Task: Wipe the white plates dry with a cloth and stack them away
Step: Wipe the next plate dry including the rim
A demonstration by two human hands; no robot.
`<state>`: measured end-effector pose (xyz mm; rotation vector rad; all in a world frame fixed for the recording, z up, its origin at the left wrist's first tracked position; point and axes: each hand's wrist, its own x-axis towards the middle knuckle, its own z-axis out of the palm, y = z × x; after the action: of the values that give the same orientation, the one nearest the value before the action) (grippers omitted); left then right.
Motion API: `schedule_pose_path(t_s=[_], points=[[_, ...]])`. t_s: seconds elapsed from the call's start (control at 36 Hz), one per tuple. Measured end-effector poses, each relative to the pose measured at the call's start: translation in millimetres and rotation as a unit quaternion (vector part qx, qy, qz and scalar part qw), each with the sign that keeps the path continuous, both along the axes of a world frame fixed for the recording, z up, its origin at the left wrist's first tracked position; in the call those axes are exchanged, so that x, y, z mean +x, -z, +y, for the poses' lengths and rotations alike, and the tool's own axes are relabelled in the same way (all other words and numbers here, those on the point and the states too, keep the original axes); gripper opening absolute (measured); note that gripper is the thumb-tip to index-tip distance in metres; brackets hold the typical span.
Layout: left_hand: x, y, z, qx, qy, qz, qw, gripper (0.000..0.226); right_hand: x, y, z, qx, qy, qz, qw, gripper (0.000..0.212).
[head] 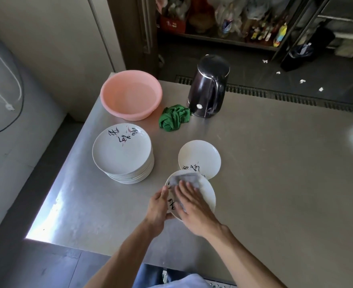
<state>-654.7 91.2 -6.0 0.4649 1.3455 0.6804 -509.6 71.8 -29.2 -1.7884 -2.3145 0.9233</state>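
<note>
Your left grip (158, 205) clasps the rim of the round white ceramic plate (209, 196) to steady it while your right grip (192, 208), fingers flat and unclenched, presses the grey cloth (187, 178) across it.

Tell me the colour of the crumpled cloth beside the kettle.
Green. The crumpled cloth by the kettle shows plainly in the head view.
</note>
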Motion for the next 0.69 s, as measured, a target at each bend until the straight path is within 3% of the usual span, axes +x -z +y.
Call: schedule_pose_path(t_s=[0.11, 0.19, 0.39, 0.53, 0.69], points=[[1.4, 4.1, 11.7, 0.004, -0.044, -0.009, 0.999, 0.045, 1.7, -7.0, -10.5, 0.04, -0.035, 0.071, 0.996, 0.056], [5.7, 7.0, 23.7, 0.004, -0.087, 0.008, 0.996, 0.04, 15.4, -6.6, -12.8, 0.074, -0.012, 0.034, 0.997, 0.05], [26.8, 17.9, 53.2, -0.019, -0.135, 0.027, 0.99, 0.034, 43.2, 3.3, -8.3, 0.03, 0.086, -0.02, 0.996, 0.054], [42.3, 27.2, 70.4, -0.043, -0.164, 0.046, 0.984, 0.022, 51.3, 1.2, -1.8, -0.01, 0.229, 0.089, 0.969, 0.047], [48.1, 39.3, 83.0, -0.075, -0.164, 0.088, 0.98, 0.018, 56.2, -13.7, 7.9, -0.046, 0.355, 0.217, 0.908, 0.037]])
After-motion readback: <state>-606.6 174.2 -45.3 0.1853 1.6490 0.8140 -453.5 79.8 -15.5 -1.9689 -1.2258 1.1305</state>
